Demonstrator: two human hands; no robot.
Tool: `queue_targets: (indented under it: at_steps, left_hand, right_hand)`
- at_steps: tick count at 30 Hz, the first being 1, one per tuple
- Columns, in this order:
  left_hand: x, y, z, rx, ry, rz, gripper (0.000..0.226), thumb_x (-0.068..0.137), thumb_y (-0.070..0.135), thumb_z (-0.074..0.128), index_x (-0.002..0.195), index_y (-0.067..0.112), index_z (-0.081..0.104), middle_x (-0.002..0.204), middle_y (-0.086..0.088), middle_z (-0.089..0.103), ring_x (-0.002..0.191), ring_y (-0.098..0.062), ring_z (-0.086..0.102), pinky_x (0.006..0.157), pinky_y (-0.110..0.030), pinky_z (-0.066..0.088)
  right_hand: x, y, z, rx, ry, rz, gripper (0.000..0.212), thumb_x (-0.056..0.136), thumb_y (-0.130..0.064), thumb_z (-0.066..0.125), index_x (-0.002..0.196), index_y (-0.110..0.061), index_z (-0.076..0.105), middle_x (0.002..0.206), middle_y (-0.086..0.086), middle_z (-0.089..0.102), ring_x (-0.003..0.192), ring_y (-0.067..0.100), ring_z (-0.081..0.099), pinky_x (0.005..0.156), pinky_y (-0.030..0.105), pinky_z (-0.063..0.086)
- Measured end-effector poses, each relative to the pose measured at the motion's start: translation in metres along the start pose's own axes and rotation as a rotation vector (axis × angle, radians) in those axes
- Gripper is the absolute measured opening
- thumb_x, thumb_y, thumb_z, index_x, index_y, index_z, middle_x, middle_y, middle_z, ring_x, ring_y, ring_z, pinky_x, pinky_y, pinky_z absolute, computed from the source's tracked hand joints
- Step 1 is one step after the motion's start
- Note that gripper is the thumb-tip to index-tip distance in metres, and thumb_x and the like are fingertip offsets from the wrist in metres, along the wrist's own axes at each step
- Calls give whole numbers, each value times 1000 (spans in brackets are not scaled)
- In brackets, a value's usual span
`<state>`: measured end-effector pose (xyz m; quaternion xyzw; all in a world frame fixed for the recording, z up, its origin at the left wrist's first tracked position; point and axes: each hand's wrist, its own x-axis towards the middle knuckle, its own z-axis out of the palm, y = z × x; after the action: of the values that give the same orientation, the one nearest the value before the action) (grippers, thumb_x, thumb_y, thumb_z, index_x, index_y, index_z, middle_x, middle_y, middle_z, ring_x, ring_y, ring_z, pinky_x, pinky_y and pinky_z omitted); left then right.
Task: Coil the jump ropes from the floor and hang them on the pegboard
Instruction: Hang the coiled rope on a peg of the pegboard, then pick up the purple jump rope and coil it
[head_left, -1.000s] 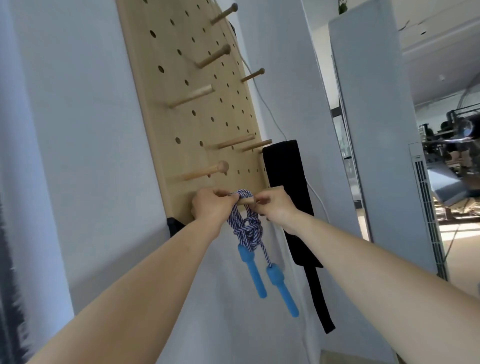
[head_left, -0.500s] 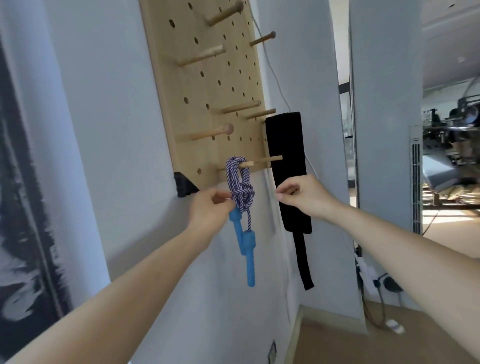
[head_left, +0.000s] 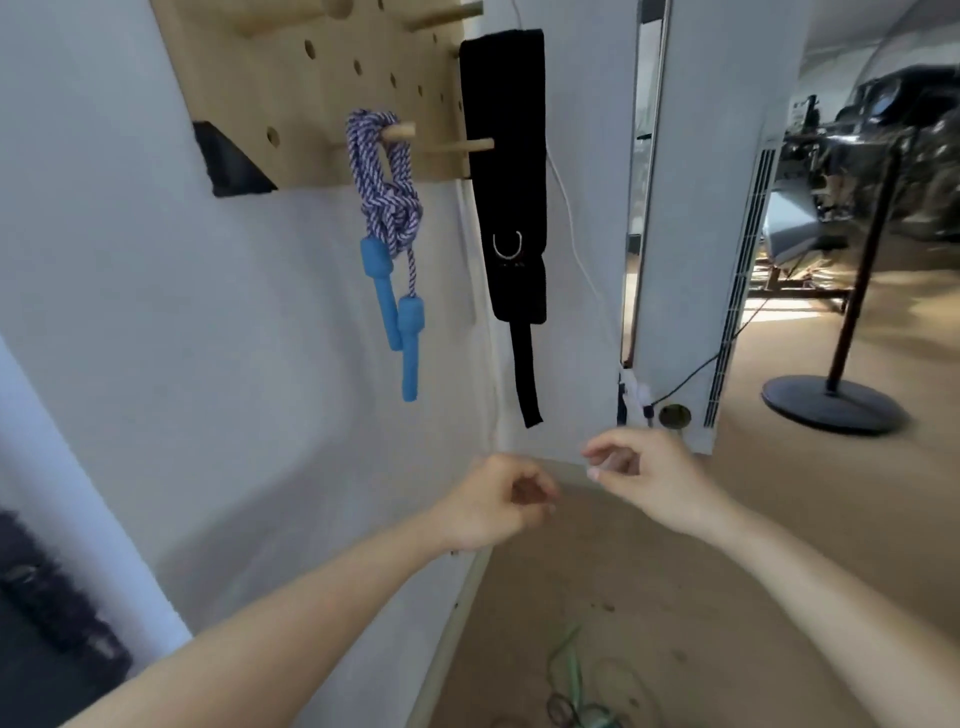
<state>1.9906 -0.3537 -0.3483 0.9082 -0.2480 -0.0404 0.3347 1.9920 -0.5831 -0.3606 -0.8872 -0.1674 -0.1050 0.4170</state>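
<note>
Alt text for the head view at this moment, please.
A knotted, coiled jump rope with blue handles hangs from a peg on the pegboard, beside a black strap. Below, the left hand and right hand hold nothing; a green rope lies on the floor.

Matt pale wood pegboard (head_left: 311, 93) with smooth wooden pegs, braided cord jump rope (head_left: 387, 192) with matt blue handles, black cloth strap (head_left: 511, 182), metal ring

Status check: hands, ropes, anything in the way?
Left hand and right hand empty. Blue-handled rope knotted on peg. Green rope on floor. Nothing blocking.
</note>
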Motion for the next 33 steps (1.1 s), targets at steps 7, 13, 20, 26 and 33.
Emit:
queue_targets:
  at_steps: [7, 13, 20, 26, 33]
  left_hand:
    - [20, -60, 135, 39, -301, -171, 20, 90, 31, 70, 107, 22, 76, 108, 3, 75, 101, -11, 66, 86, -22, 49]
    - [12, -133, 252, -53, -453, -439, 21, 90, 28, 68, 105, 16, 77, 101, -4, 74, 98, -20, 68, 77, -24, 49]
    - [-21, -206, 374, -57, -399, -581, 22, 87, 21, 68, 107, 15, 77, 109, -6, 75, 107, -22, 68, 87, -22, 45]
    - [-26, -261, 449, 108, -326, -593, 61, 83, 34, 58, 141, 18, 48, 140, -15, 51, 129, -40, 49, 105, -50, 43]
    - [-19, -282, 457, -4, -394, -632, 16, 90, 25, 67, 101, 14, 71, 98, -5, 70, 93, -26, 66, 73, -30, 52]
  right_hand:
    - [-71, 141, 77, -96, -221, 291, 22, 83, -6, 74, 86, -27, 70, 81, 3, 72, 76, 19, 68, 72, 22, 49]
    - [-134, 220, 137, -89, -387, 575, 11, 84, -9, 73, 94, -15, 72, 76, -3, 65, 76, 14, 62, 69, 20, 43]
    - [-198, 291, 188, -102, -642, 814, 17, 73, -44, 72, 80, -29, 70, 85, -1, 71, 77, 10, 64, 75, 27, 51]
    - [-233, 322, 232, -42, -608, 825, 6, 86, -25, 71, 90, -28, 68, 97, -3, 70, 99, 17, 66, 86, 29, 51]
    - [-238, 321, 274, 454, -303, 1140, 4, 89, -20, 72, 91, -23, 71, 89, 5, 69, 74, 19, 67, 69, 33, 55]
